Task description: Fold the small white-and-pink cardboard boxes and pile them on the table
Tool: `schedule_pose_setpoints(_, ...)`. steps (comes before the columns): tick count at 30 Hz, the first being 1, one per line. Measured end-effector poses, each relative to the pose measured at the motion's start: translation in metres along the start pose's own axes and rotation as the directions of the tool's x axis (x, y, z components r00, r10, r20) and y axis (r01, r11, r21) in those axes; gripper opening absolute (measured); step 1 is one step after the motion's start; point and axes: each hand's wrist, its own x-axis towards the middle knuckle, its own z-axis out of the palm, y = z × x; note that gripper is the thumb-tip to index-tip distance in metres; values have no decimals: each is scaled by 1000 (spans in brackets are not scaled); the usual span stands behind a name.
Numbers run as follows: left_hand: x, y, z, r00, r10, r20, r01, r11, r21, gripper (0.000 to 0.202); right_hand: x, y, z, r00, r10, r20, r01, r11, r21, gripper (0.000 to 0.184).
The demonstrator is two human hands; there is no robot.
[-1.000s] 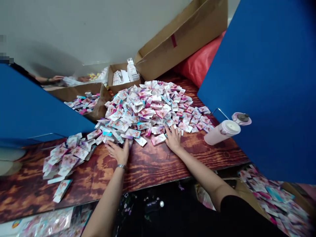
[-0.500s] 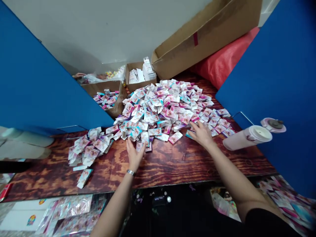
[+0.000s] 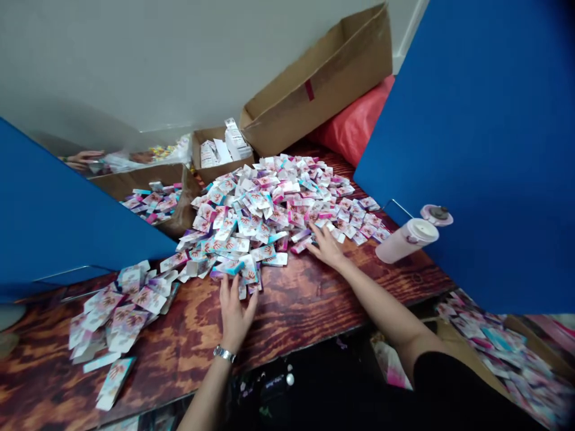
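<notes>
Fingers [image 3: 223, 288] of both hands are spread and released, holding nothing visible. Heap of white-and-pink paper packets [image 3: 265, 209] lies directly ahead, long axis across the reddish-brown wooden tabletop [image 3: 314, 293]; left hand [image 3: 236, 317] meets its near edge, right hand [image 3: 327, 248] its right flank.

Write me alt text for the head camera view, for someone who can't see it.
The left hand and right hand touch the front edge of a large heap of small pink-and-white packets on a wood-grain table. A pink tumbler lies to the right, and an open cardboard box sits behind the heap.
</notes>
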Motion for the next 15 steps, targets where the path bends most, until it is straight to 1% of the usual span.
schedule_pose_setpoints(1,-3,-2,-2,1000,28,-15,-27,999,17,63,-2,8,-6,1000,-11,6,11,1000,12,71)
schedule_pose_setpoints(3,-11,-6,-5,996,81,-30,-80,995,55,64,-9,24,-15,1000,5,4,-5,1000,0,67)
schedule_pose_setpoints(4,-15,-9,-5,994,102,-27,-100,992,74,67,-13,31,-17,998,67,-15,-67,998,-21,63)
schedule_pose_setpoints(5,-18,-10,-4,993,116,-17,-114,989,93,70,-16,39,-18,989,133,-60,-136,990,-45,57)
schedule_pose_setpoints(6,-21,-10,-3,992,122,-2,-121,986,112,73,-20,46,-18,981,162,-109,-168,985,-51,52)
schedule_pose_setpoints(7,-22,-10,-1,992,123,15,-124,984,127,75,-22,52,-18,975,162,-151,-170,985,-41,47)
schedule_pose_setpoints(9,-21,-5,3,991,119,56,-126,982,140,76,-22,63,-16,965,110,-237,-113,994,2,40)
schedule_pose_setpoints(11,-15,2,8,988,120,96,-131,983,124,74,-18,74,-13,946,12,-323,-4,1000,27,36)
schedule_pose_setpoints(12,-11,5,11,989,120,91,-130,985,113,72,-14,79,-11,942,-24,-333,36,999,30,38)
schedule_pose_setpoints(13,-6,7,14,987,128,99,-138,986,99,71,-10,83,-10,939,-47,-340,62,998,33,43)
schedule_pose_setpoints(15,1,9,18,981,165,103,-172,983,63,70,-2,91,-7,933,-79,-352,90,996,16,63)
